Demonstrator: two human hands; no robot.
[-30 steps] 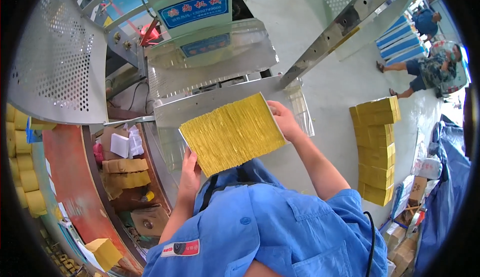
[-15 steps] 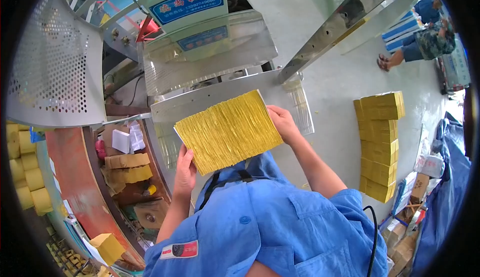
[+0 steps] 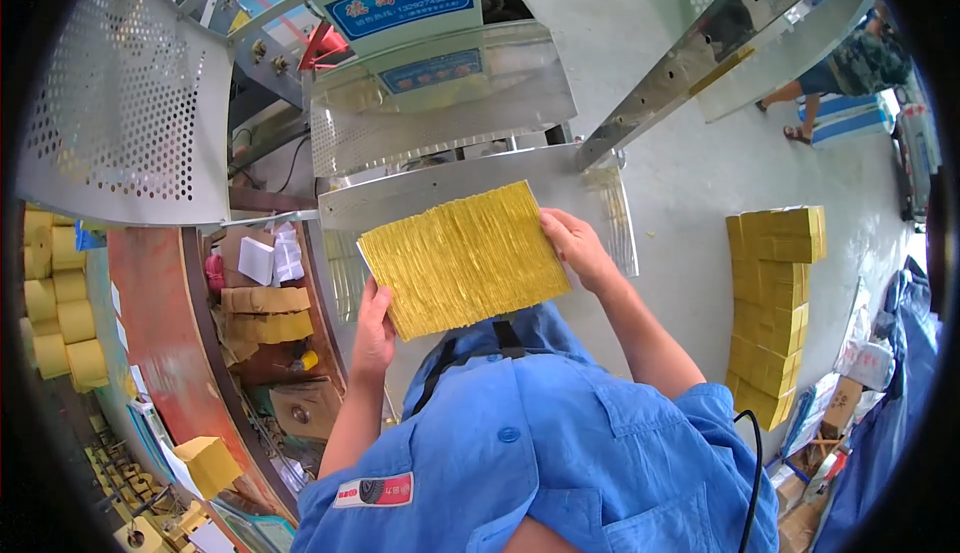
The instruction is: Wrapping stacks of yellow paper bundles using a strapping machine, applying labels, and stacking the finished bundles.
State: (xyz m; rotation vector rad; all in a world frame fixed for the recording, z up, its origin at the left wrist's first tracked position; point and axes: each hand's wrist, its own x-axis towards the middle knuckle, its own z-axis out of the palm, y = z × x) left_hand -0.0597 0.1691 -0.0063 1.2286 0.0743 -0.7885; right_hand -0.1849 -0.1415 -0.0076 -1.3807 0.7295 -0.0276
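Observation:
A thick stack of yellow paper (image 3: 465, 261), its many thin edges facing up, is held level in front of my body. My left hand (image 3: 372, 331) closes on its near left end, with the thumb along the side. At the right end, my right hand (image 3: 580, 251) grips it, fingers partly hidden behind and below the stack. Just beyond and partly beneath the stack in this view lies the machine's metal outfeed plate (image 3: 350, 208).
A machine with a clear cover (image 3: 450, 93) stands ahead, and a steel beam (image 3: 690, 58) slants at upper right. Yellow paper bundles (image 3: 770, 303) line the floor at right. A reddish bench (image 3: 160, 293) and yellow rolls (image 3: 70, 303) are at left. Another person (image 3: 850, 68) is at far right.
My view has shifted, so the machine and the floor bundles appear further right. The stack stays in both hands, turned slightly. The person at far right has changed posture and moved.

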